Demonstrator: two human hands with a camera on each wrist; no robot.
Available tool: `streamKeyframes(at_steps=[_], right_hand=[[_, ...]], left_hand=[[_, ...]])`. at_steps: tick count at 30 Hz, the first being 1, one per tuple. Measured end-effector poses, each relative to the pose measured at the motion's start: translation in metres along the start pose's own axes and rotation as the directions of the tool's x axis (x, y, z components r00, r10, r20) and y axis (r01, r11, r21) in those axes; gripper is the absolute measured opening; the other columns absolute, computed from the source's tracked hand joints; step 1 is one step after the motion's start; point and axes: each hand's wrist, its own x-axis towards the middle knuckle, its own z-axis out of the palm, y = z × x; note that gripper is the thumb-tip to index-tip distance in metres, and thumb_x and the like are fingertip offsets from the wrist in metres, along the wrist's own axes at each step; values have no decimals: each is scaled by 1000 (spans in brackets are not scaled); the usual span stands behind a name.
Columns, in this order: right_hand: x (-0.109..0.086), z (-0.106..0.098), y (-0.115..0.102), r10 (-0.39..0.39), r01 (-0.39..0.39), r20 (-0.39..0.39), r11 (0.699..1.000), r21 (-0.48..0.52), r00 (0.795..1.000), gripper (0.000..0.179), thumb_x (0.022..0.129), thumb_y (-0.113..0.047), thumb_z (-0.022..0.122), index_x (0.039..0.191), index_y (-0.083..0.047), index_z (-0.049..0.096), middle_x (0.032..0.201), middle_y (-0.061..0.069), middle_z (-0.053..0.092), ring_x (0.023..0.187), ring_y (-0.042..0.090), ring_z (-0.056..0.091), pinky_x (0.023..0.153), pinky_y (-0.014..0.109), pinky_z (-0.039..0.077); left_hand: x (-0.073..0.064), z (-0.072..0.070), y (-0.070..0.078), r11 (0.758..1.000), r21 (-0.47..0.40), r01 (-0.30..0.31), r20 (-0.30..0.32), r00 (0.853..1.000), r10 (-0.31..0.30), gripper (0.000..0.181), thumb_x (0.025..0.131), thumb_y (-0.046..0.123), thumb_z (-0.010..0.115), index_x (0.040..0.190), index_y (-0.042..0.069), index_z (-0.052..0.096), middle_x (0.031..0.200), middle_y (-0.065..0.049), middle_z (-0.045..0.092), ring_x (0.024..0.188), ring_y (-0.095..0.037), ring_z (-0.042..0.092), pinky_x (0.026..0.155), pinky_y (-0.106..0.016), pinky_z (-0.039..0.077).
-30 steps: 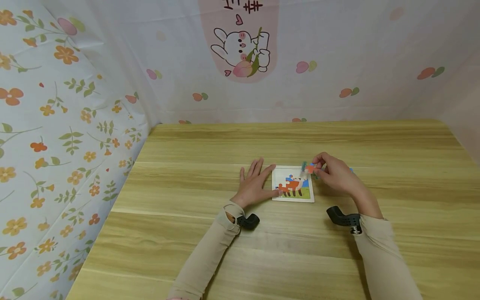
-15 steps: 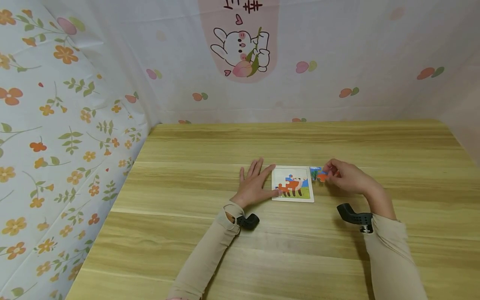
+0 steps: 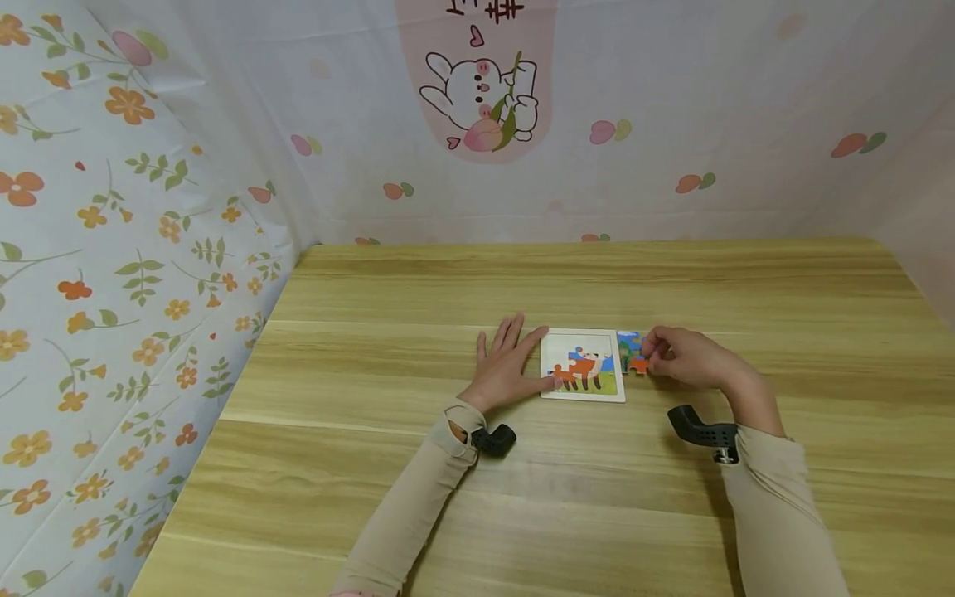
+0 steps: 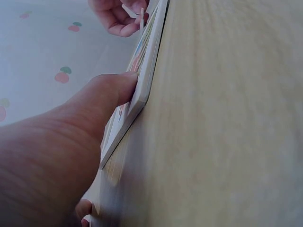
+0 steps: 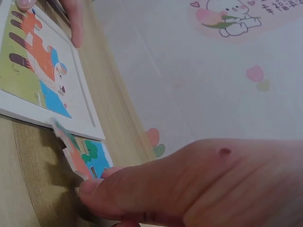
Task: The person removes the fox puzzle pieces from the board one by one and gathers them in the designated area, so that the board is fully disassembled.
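A white-framed jigsaw tray (image 3: 583, 397) lies flat on the table, its lower part filled with pieces showing an orange and white animal. My left hand (image 3: 507, 373) is spread along its left side, thumb resting on the tray's lower left corner and the other fingers straight. Just right of the tray, my right hand (image 3: 690, 356) pinches an orange and green puzzle piece (image 5: 75, 158) between thumb and fingers. That piece is tilted in the right wrist view. Beneath it, beside the frame, is a blue and green puzzle piece (image 5: 99, 153), partly hidden.
Everything lies on a wood-grain table (image 3: 582, 506). A white printed cloth (image 3: 634, 191) hangs behind its far edge, and a flowered cloth (image 3: 134, 274) hangs at the left. Each wrist bears a black camera mount (image 3: 701, 429).
My right hand has moved from over the tray's upper right corner to the table on the right, carrying the orange puzzle piece, then lowered it slightly toward me. My left hand has stayed put.
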Motion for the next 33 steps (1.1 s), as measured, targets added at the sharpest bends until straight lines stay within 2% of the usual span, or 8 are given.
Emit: streamKeyframes(at_steps=[7, 18, 28, 33], right_hand=[[2, 0, 1, 10, -10, 8, 1000, 0, 1000, 14, 85, -1, 61, 94, 5, 53, 84, 8, 55, 77, 20, 49, 65, 32, 41], [3, 0, 3, 4, -3, 15, 1000, -23, 1000, 7, 82, 2, 60, 87, 0, 56, 78, 3, 54, 71, 18, 47, 64, 32, 38], [3, 1, 2, 30, -30, 3, 999, -11, 1000, 7, 80, 5, 58, 85, -1, 58, 74, 4, 53, 67, 18, 45, 57, 31, 38], [4, 2, 2, 18, -18, 9, 1000, -21, 1000, 7, 80, 5, 58, 83, -1, 58, 74, 3, 53, 69, 18, 45, 63, 31, 37]], left_hand=[[0, 1, 0, 1000, 5, -5, -2, 1000, 5, 82, 79, 60, 61, 148, 28, 28, 156, -8, 4, 141, -23, -3, 106, -55, -6], [0, 0, 0, 1000, 6, -3, -2, 1000, 4, 82, 80, 59, 61, 148, 28, 27, 156, -8, 5, 141, -24, -2, 106, -55, -5], [0, 0, 0, 1000, -2, -4, 1, 1000, 4, 82, 80, 59, 61, 148, 28, 27, 155, -8, 5, 141, -23, -2, 106, -55, -6], [0, -1, 0, 1000, -4, 0, 9, 1000, 0, 82, 80, 59, 61, 148, 28, 26, 156, -7, 4, 141, -22, -4, 106, -55, -7]])
